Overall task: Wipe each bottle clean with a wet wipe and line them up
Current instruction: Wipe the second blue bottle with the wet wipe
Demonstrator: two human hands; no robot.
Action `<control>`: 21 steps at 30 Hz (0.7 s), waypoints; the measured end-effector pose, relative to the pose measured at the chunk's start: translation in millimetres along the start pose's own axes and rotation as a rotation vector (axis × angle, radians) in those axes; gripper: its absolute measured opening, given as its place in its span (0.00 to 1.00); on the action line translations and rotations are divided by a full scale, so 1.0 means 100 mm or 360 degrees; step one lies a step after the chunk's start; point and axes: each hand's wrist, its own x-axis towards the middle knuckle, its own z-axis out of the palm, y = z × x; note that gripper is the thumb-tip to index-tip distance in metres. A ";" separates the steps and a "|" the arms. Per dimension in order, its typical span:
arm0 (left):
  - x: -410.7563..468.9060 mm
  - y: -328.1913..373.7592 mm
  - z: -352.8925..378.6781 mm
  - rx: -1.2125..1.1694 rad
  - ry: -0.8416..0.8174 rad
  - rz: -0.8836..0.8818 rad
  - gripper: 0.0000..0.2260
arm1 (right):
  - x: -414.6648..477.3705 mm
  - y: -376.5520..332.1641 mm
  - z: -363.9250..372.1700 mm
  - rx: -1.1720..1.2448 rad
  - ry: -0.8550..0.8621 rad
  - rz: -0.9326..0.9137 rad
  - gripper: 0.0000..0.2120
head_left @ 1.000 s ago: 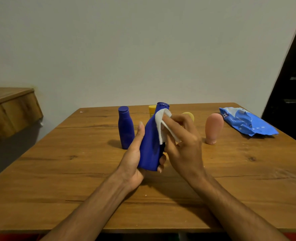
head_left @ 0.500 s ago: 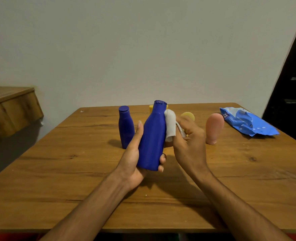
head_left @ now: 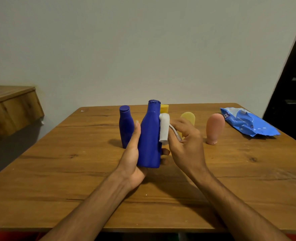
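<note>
The big bottle [head_left: 149, 136] hides most of the fingers [head_left: 165, 151] of the left hand [head_left: 132, 153]; only their tips show at its right side. It also covers all but the top of a yellow bottle [head_left: 164, 108] behind it. The left hand screens the lower right of the small bottle [head_left: 125, 124]. The right hand [head_left: 187, 145] blocks the base of the yellow tube [head_left: 189, 117], and the wipe [head_left: 164, 127] covers its fingertips. Print on the pack [head_left: 246, 124] is too small to read. Both forearms and the desk's [head_left: 56, 188] near corners run off the frame; the shelf [head_left: 9, 108] is cut at the left.
</note>
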 end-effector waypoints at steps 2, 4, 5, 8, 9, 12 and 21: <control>0.02 0.00 -0.01 -0.0072 0.0053 0.0025 0.27 | -0.02 0.02 0.02 -0.0013 -0.0082 0.0022 0.11; 0.03 0.01 -0.03 -0.0153 0.0107 0.0025 0.27 | -0.05 0.02 0.02 -0.0145 -0.0124 -0.0062 0.13; 0.04 0.01 -0.04 -0.0182 0.0128 0.0018 0.28 | -0.06 0.02 0.01 -0.0214 -0.0146 -0.0116 0.14; 0.05 0.04 -0.07 -0.0232 0.0151 0.0014 0.30 | -0.09 -0.03 0.00 -0.0373 -0.0233 -0.0242 0.17; 0.05 0.05 -0.07 -0.0229 0.0156 0.0018 0.29 | -0.09 -0.03 0.00 -0.0396 -0.0247 -0.0263 0.17; 0.07 0.02 -0.06 -0.0167 0.0156 0.0044 0.28 | -0.05 -0.01 0.00 -0.0254 -0.0184 -0.0182 0.15; 0.08 0.07 -0.06 -0.0167 0.0226 0.0075 0.30 | -0.08 -0.05 -0.02 -0.0208 -0.0307 -0.0256 0.10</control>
